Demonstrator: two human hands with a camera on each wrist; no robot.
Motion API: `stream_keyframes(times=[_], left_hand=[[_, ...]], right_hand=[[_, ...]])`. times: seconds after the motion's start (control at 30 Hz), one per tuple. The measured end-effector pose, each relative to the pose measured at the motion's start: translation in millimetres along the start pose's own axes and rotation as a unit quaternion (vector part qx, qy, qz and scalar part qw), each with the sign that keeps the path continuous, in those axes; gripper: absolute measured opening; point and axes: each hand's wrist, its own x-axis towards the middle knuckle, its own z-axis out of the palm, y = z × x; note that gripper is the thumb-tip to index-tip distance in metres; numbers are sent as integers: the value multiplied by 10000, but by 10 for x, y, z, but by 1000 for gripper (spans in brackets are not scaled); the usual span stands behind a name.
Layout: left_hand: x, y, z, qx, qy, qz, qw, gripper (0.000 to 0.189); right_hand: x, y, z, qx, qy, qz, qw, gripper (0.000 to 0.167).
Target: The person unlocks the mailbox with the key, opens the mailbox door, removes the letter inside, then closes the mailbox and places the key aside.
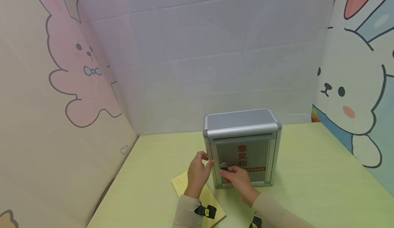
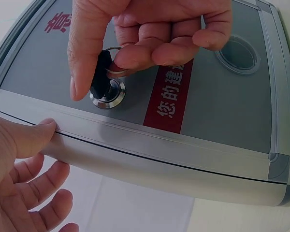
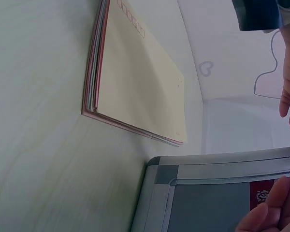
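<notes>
A grey suggestion box (image 1: 241,121) with silver edges and red lettering stands upright on the table. My right hand (image 1: 239,180) is at its front and pinches a key (image 2: 102,75) with a black head and a metal ring. The key sits at the round lock (image 2: 117,96) in the door, its blade hidden. My left hand (image 1: 198,174) is by the box's left edge, the thumb resting on the silver frame (image 2: 111,140) and the other fingers loosely bent beside it.
A stack of cream envelopes (image 3: 140,82) lies on the pale yellow table (image 1: 147,173), partly under my left forearm in the head view. White cloth (image 1: 215,57) rises behind the box, and panels with cartoon rabbits (image 1: 77,57) flank both sides.
</notes>
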Motion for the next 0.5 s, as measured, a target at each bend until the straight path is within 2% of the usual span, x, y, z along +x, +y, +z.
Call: stream_keyframes(times=[0.23,0.5], left_hand=[[-7,11,-2,-22,30,-31,10000,25],[-17,35,-7,-28,98,-127,9999,23]], right_hand=[[-10,-12,-8,-125,80,-254,9996,26],[-48,-42,-42,-276,95,-255,9992,28]])
